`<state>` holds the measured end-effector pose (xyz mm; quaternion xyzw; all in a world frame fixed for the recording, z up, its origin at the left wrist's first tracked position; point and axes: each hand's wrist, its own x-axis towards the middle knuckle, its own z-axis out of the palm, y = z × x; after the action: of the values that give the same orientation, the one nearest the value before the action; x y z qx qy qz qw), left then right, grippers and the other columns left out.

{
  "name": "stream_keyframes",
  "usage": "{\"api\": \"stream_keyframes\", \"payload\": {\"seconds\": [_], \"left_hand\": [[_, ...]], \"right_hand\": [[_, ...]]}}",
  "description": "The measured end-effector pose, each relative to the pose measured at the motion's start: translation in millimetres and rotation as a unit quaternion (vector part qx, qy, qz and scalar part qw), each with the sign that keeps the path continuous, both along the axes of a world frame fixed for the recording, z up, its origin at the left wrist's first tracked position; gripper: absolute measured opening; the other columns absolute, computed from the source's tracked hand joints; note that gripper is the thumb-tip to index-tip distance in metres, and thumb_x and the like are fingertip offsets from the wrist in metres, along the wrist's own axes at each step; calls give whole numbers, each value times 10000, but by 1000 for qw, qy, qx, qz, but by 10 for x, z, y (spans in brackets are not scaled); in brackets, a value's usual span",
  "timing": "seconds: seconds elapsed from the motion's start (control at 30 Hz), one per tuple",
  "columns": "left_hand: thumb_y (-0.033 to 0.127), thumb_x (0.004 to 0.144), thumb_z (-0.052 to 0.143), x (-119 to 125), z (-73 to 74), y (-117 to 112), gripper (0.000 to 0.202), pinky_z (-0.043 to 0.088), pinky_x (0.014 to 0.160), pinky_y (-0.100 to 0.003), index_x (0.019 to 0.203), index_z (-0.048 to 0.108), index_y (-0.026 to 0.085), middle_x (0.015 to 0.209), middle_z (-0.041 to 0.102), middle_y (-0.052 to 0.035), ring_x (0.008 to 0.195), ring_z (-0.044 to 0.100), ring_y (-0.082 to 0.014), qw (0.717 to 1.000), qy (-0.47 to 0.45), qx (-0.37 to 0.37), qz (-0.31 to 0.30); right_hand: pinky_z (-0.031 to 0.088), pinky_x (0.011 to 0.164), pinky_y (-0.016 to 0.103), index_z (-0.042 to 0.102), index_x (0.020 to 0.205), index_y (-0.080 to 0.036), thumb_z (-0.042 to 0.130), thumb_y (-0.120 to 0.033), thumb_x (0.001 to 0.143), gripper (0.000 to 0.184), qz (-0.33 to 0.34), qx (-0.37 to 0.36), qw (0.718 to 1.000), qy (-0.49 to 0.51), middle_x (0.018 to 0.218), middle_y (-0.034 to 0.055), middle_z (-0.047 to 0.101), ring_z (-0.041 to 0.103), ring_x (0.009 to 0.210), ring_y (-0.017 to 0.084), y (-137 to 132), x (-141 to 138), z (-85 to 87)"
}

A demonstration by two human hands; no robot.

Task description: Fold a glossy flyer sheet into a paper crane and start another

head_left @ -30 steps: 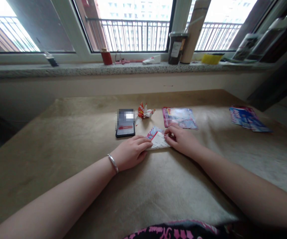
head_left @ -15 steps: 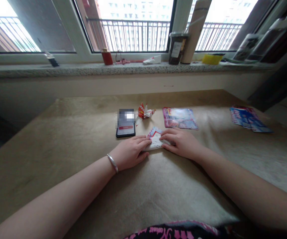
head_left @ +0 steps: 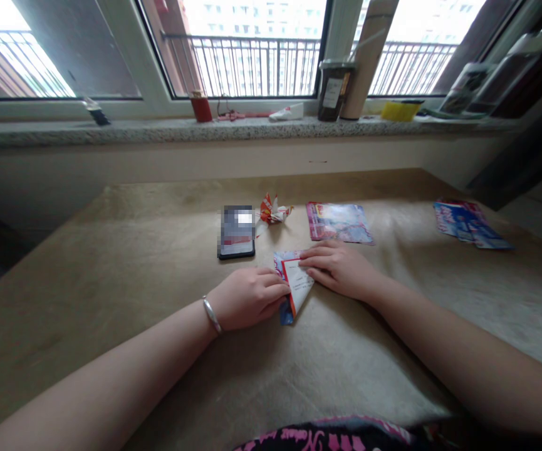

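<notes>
A folded paper (head_left: 300, 285) lies on the table between my hands. It has a white, printed triangular face, a red edge and a blue-purple patterned strip. My left hand (head_left: 252, 294), with a silver bangle at the wrist, has its fingers closed together on the paper's left edge. My right hand (head_left: 339, 268) holds the upper right part of the paper, fingers bent over it; its thumb is hard to see. Just beyond the paper stands a red and white origami crane (head_left: 274, 210). Left of the crane lies a phone (head_left: 237, 241), its screen partly blurred.
A colourful printed sheet (head_left: 339, 223) lies beyond my right hand. Several blue and red sheets (head_left: 472, 225) are fanned out on the table (head_left: 111, 263) at the right. On the stone windowsill (head_left: 158, 133) stand a red jar (head_left: 200, 108), a dark container (head_left: 334, 94) and a yellow item (head_left: 400, 111).
The paper has been turned, so its white triangle now points towards me. My left hand has shifted slightly nearer to me along its left edge. The right hand has stayed almost in place.
</notes>
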<state>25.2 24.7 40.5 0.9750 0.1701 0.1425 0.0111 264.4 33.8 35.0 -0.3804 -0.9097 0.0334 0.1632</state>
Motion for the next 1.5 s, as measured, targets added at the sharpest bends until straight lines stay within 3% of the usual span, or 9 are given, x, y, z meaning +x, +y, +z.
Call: {"api": "stream_keyframes", "payload": {"seconds": [0.3,0.67,1.2,1.5], "left_hand": [[236,890,429,-10,-49,53,237,484,872,-354,1048,593,170,1080,609,-76,983,547,-193,998,-2,-33,48],[242,895,421,-32,-103,80,236,478,884,-369,1036,594,164,1117,592,-84,1002,543,-195,997,-2,-40,61],[243,889,444,-19,-110,96,272,471,910,-370,1110,575,157,1120,609,-86,1037,535,-202,996,-10,-39,75],[242,891,437,-22,-134,96,283,475,918,-364,1112,584,143,1118,618,-87,1040,548,-202,994,-14,-28,109]], "right_hand": [[407,946,395,629,1117,-228,424,-356,898,326,1,-11,1000,-17,1183,62,602,527,1068,209,-9,-4,-33],[354,1021,419,577,1197,-244,393,-378,909,368,3,-18,999,-32,1294,58,523,466,1171,218,47,-11,-123],[346,1013,459,547,1232,-240,357,-356,924,380,-5,23,998,-53,1306,64,510,438,1184,251,41,-53,-156],[414,968,375,640,1094,-222,414,-301,905,305,16,22,1000,1,1175,48,615,541,1075,188,16,-85,-94]]}}
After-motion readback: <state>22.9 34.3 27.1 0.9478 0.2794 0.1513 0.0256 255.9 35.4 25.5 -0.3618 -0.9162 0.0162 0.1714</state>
